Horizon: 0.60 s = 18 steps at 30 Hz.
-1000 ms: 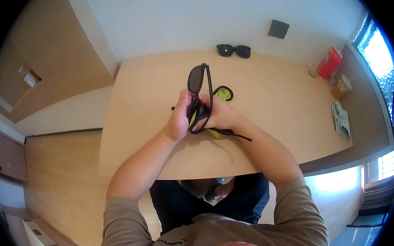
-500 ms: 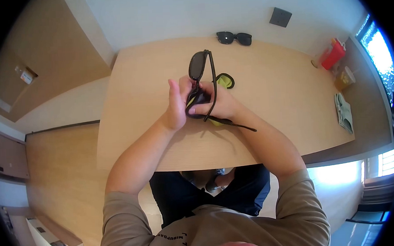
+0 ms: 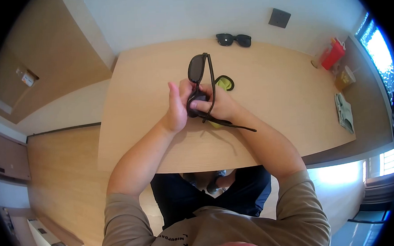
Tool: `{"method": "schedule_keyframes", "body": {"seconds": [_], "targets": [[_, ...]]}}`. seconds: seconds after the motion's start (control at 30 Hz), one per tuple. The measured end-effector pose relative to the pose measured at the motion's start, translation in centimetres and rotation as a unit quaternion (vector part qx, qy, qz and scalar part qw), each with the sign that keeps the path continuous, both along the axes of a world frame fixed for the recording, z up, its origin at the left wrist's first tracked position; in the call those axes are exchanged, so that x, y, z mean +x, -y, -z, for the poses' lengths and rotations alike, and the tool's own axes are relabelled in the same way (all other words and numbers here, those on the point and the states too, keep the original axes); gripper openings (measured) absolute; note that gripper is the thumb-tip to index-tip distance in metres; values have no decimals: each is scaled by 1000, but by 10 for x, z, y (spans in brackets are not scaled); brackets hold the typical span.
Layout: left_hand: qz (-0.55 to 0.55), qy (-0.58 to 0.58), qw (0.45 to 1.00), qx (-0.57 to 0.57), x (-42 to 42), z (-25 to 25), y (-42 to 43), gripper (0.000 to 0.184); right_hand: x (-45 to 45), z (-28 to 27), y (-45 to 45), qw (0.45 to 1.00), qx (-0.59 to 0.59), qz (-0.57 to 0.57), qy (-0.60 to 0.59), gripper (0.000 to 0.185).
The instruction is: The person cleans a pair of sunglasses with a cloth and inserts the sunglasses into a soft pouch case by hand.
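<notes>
A pair of black sunglasses [image 3: 196,68] is held upright on edge over the desk, one dark lens on top and the temples pointing towards me and to the right. My left hand [image 3: 178,107] is at the frame's left side, thumb raised, its fingers curled behind the frame and partly hidden. My right hand [image 3: 220,105] grips the lower lens, with its thumb on the lens face. A yellow-green, black-edged piece [image 3: 224,83], soft-looking, shows behind the right hand and again below it; its middle is hidden by that hand.
A second pair of black sunglasses [image 3: 233,40] lies at the desk's back edge by the wall. Along the right side stand a red container [image 3: 334,55] and a yellowish cup [image 3: 345,78], with a folded pale green cloth [image 3: 344,113] nearer me. The wooden desk [image 3: 136,72] ends just before my lap.
The yellow-green strip beside the lower lens is no longer visible, and more of that dark lens shows under my right thumb. The hands and sunglasses have otherwise barely shifted.
</notes>
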State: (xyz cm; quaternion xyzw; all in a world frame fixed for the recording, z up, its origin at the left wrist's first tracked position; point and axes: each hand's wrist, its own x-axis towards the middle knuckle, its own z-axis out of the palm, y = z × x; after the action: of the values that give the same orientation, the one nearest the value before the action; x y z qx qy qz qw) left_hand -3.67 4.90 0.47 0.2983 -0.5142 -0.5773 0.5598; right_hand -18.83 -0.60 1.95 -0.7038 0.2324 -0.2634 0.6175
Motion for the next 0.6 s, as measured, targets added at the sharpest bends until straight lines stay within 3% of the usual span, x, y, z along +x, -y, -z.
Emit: {"method": "schedule_keyframes", "body": {"seconds": [0.17,0.27,0.37,0.47,0.6], "targets": [[-5,2,1000,23,2,-6,-3,93,-3,-16,-7,988,-145,-7,-53,44],[-6,-24,1000,18,0,-9,-2,91,-2,-11,-5,988,-150,4,-43,44],[2,-55,998,17,2,-2,2,87,0,-13,-5,999,-14,23,-35,42],[-10,-53,999,2,3,2,4,82,1,-6,-2,1000,-15,-4,-7,41],[-23,-32,999,16,3,-2,1,80,-2,-3,0,991,-132,-18,-14,34]]}}
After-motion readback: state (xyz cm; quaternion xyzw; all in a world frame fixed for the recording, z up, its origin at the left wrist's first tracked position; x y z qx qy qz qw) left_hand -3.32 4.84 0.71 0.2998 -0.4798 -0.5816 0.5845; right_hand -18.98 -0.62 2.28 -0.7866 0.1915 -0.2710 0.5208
